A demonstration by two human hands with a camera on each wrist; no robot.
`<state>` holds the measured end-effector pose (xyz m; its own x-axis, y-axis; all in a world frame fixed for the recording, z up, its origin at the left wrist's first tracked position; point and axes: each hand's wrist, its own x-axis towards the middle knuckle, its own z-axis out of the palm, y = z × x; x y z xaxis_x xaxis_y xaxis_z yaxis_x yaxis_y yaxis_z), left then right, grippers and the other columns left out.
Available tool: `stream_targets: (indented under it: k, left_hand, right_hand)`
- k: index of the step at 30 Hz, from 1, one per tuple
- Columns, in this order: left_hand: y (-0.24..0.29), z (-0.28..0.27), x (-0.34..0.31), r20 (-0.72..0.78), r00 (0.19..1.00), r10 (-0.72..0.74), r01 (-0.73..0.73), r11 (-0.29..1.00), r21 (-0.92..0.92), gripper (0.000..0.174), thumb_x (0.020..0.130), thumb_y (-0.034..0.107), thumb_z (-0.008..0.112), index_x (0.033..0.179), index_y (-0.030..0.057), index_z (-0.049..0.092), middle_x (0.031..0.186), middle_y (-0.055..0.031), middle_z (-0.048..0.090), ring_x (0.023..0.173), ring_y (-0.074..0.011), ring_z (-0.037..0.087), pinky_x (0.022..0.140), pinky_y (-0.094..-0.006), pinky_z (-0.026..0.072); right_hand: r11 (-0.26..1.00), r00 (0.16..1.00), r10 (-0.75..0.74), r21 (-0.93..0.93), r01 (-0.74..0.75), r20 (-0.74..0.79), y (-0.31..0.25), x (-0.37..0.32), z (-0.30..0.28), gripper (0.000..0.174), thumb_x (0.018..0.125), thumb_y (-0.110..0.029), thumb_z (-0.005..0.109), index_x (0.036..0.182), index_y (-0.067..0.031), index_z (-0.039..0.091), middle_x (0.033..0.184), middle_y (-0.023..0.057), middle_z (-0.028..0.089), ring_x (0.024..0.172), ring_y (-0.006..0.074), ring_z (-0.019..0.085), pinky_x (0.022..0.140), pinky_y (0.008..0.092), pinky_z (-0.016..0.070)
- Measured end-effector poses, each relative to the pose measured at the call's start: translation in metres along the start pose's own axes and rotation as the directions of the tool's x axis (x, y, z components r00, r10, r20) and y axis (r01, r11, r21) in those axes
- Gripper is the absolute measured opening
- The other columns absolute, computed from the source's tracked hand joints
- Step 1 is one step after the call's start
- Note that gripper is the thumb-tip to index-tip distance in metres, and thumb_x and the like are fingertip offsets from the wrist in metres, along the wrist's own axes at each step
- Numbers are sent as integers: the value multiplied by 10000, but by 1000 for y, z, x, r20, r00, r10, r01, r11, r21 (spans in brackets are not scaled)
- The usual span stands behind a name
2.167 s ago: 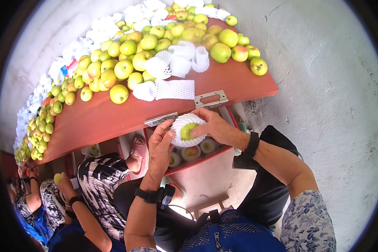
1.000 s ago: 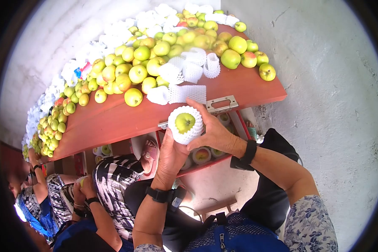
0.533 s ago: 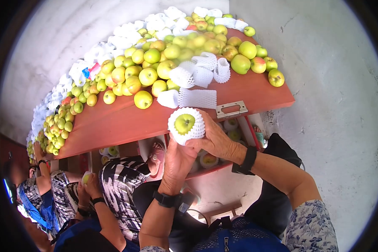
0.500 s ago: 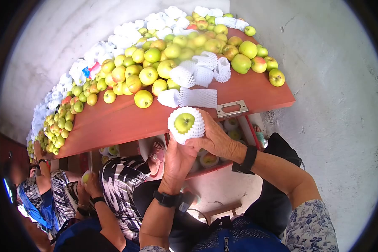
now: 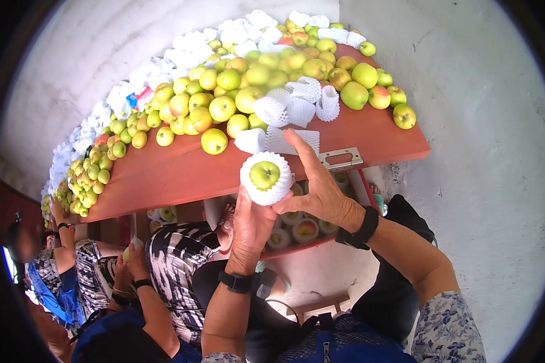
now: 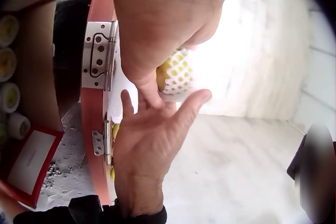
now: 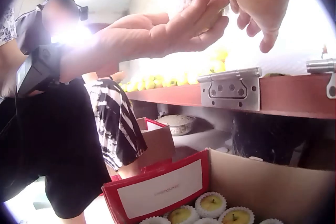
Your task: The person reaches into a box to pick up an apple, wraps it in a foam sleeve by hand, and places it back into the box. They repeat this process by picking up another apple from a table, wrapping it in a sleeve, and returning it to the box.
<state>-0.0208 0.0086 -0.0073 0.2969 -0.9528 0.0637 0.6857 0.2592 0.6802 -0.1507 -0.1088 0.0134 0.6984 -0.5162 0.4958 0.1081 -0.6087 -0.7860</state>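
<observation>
A green apple [image 5: 264, 175] in a white foam net [image 6: 180, 77] sits upright in my left hand [image 5: 252, 227], whose fingers curl round it from below. The apple's stem end shows through the net's top opening. My right hand [image 5: 324, 196] is beside it on the right, fingers spread and extended, the thumb right at the net's lower edge. In the left wrist view my right hand [image 6: 149, 142] shows its palm under the apple. In the right wrist view the netted apple is mostly hidden behind the fingers of my left hand [image 7: 173, 37].
Loose apples [image 5: 223, 109] are heaped on the red board [image 5: 175, 175], with foam nets [image 5: 300, 140] near its front edge. Metal hinges [image 5: 340, 158] are fixed along that edge. Below stands a red-rimmed box [image 7: 155, 188] of netted apples [image 7: 211, 203]. Another person [image 5: 148, 302] sits at the left.
The apple has been turned from lying sideways between both hands to stem up in my left hand. My right hand's fingers have lifted off the net and spread.
</observation>
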Motion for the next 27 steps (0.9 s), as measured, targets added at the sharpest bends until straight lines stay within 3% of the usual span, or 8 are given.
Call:
stream_targets:
  k: [3,5,8,12,14,22,27]
  left_hand:
    - [-7,5,-1,-48,999,26,-22,996,83,657,974,452,510,1456,72,277,1425,-121,417,1278,-276,471,1065,-444,413]
    - [-9,7,-3,-81,996,30,-21,993,112,644,981,441,504,1458,75,271,1424,-115,416,1285,-267,462,1068,-431,406]
    - [-9,9,-6,-79,997,3,4,996,85,605,998,415,485,1460,88,274,1426,-103,413,1298,-244,444,1078,-401,389]
    - [-9,11,-5,-68,997,30,-26,998,51,575,1007,403,469,1460,101,286,1433,-90,406,1304,-233,436,1086,-391,381]
    - [-7,10,-5,-67,997,37,-35,999,37,577,1005,406,470,1461,100,289,1437,-87,402,1306,-231,434,1087,-392,381]
    - [-5,6,-6,-96,995,-7,3,999,-41,536,1030,405,391,1429,50,358,1427,-93,443,1307,-238,442,1111,-398,353]
    - [-12,-7,-7,-86,995,-44,41,999,-31,571,1002,436,455,1429,70,348,1409,-80,453,1282,-229,465,1085,-394,379]
  right_hand:
    - [992,999,34,120,-32,-17,-6,3,5,1248,606,-451,864,1507,0,128,1495,254,277,1412,350,263,1148,421,242]
    - [969,994,110,219,-110,13,-7,0,12,1286,567,-343,907,1521,-34,101,1461,181,371,1352,294,379,1128,403,296]
    - [962,990,141,236,-138,3,-13,0,12,1302,550,-317,921,1522,-43,99,1375,169,459,1271,278,465,1089,387,352]
    - [962,988,147,239,-133,-43,-5,-3,22,1300,542,-299,926,1520,-45,109,1311,158,501,1224,262,497,1072,372,367]
    - [909,963,269,338,-245,-26,-10,-3,25,1286,543,-282,926,1519,-50,120,1308,156,503,1222,253,500,1067,363,370]
    - [937,970,229,288,-198,-78,-1,-8,38,1172,567,-270,923,1474,-43,217,1307,137,509,1201,223,514,1055,352,393]
    - [965,973,166,228,-128,-160,6,-14,48,1054,583,-271,924,1402,-36,303,1295,123,510,1202,199,508,1043,356,412]
